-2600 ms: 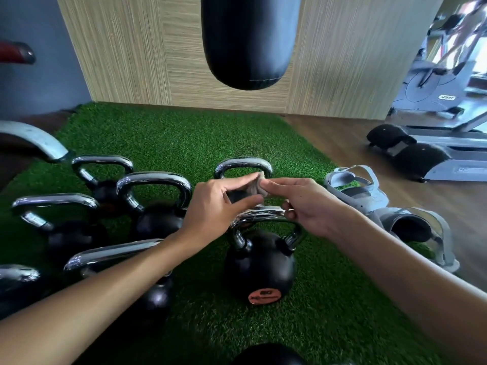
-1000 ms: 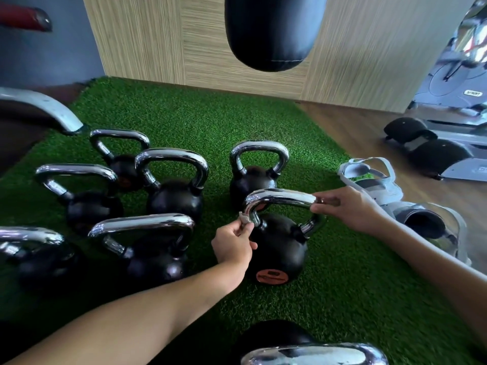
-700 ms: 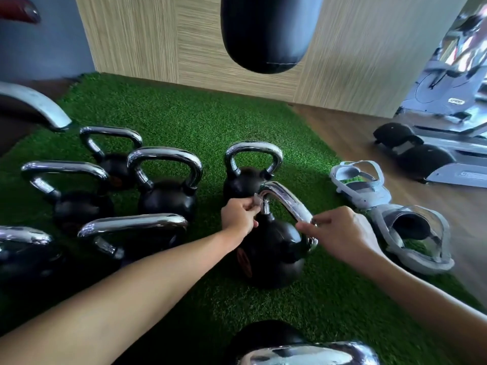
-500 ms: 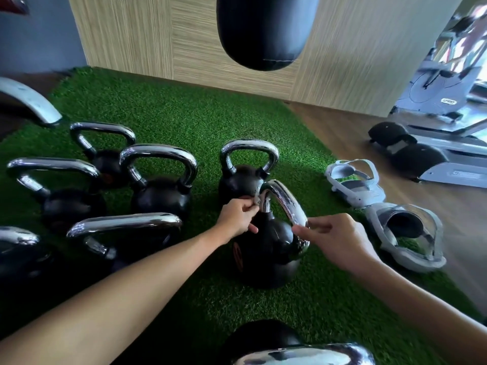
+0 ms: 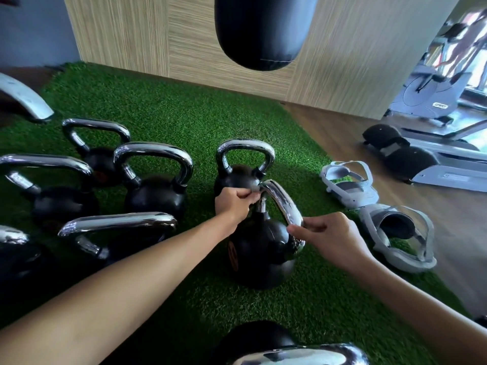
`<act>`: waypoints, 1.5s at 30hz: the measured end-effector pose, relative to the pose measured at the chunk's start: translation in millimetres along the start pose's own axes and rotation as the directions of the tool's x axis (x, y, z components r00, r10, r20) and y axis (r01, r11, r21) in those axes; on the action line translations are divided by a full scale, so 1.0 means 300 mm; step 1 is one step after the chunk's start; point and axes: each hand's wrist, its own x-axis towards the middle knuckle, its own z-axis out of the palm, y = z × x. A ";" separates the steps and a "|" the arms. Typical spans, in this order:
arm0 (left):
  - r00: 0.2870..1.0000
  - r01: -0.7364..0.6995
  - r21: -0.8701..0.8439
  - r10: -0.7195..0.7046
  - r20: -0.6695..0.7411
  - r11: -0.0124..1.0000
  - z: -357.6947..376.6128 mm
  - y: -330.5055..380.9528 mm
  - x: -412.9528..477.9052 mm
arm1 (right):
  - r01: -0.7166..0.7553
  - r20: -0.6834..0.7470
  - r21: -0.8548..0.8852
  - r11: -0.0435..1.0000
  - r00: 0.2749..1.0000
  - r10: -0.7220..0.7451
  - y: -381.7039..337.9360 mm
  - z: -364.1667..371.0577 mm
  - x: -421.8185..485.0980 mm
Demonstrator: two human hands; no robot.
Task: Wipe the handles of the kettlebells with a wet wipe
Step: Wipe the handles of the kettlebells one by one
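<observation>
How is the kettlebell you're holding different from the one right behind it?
The held kettlebell has both hands on its handle: the left hand presses a wipe on the far end, the right hand pinches the near end. The kettlebell behind is untouched. The held kettlebell's handle faces us nearly edge-on; the kettlebell behind shows its full arch. Both are black with shiny handles, on green turf.

I'm looking at a gym, no question. A cluster of black kettlebells (image 5: 155,191) with chrome handles stands on a patch of green artificial turf (image 5: 184,111). A black punching bag (image 5: 261,30) hangs overhead in front of a wood-look wall (image 5: 342,48). Off to the right, on the plank floor, I've got a cardio machine (image 5: 427,93) and what looks like a treadmill (image 5: 448,172).
</observation>
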 end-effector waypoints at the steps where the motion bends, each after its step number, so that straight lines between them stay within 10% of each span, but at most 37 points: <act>1: 0.999 0.029 -0.008 -0.029 0.013 1.000 -0.004 -0.001 0.002 | 0.012 0.005 0.010 1.000 1.000 -0.012 0.003 0.000 0.000; 25: 0.978 -0.187 -0.069 0.192 0.077 0.980 0.014 0.063 -0.378 | 0.181 0.456 0.030 0.983 0.873 -0.175 0.022 -0.089 0.061; 37: 0.770 -0.623 0.280 0.507 0.388 0.731 -0.019 -0.112 -0.365 | 0.135 0.394 0.079 0.988 0.906 -0.155 0.049 -0.069 0.050; 41: 0.857 -0.463 0.258 0.355 0.373 0.848 -0.048 -0.073 -0.353 | 0.130 0.352 0.023 0.991 0.927 -0.130 0.044 -0.063 0.054; 45: 0.971 0.117 -0.272 -0.053 0.231 0.955 -0.090 0.071 -0.352 | 0.325 0.071 -0.290 0.900 0.945 -0.319 0.003 -0.097 0.064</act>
